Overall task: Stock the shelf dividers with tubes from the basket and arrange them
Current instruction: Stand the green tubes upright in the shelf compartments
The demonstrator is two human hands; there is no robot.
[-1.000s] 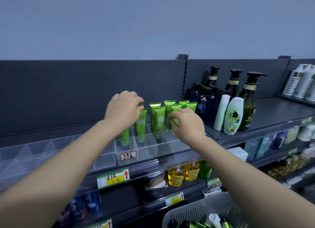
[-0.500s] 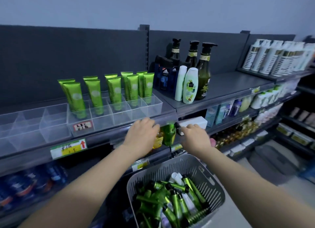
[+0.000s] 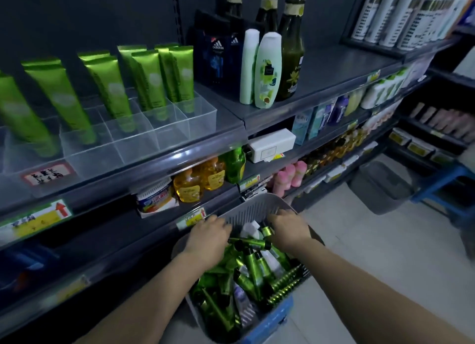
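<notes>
1. Both hands down in the grey basket [image 3: 253, 205] at once: left hand [image 3: 208, 237] on the shelf side, right hand [image 3: 289, 230] on the aisle side. Probably going two-handed to bring up more than one tube per trip.
2. Can't tell the grip on either one. Backs of the hands face the camera with the fingers bent down into the pile and hidden, so no saying whether closed round a tube or just rummaging.
3. Loose tubes [image 3: 253, 264] heaped every which way in there, mostly green with dark or gold caps, plus a few white ones mixed in. Means fishing out the matching green ones, at a guess.
4. Basket parked low, right up against the shelving [image 3: 110, 243] and below the dividers. Short lift up, presumably the whole point.
5. Up top: clear shelf dividers [image 3: 164, 130] with stocked green tubes [image 3: 150, 79] standing cap down, crimped end up, leaning back a little on the walls. Keeps the labels facing front and stops any toppling, by the look of it.
6. Front compartments [image 3: 200, 117] showing bare plastic, back ones filled. Reads as partway done, with plenty left in the basket.
7. Watch-out: slick tubes tangled in a heap, so easy to drag a neighbour out or grab a white one by mistake.
</notes>
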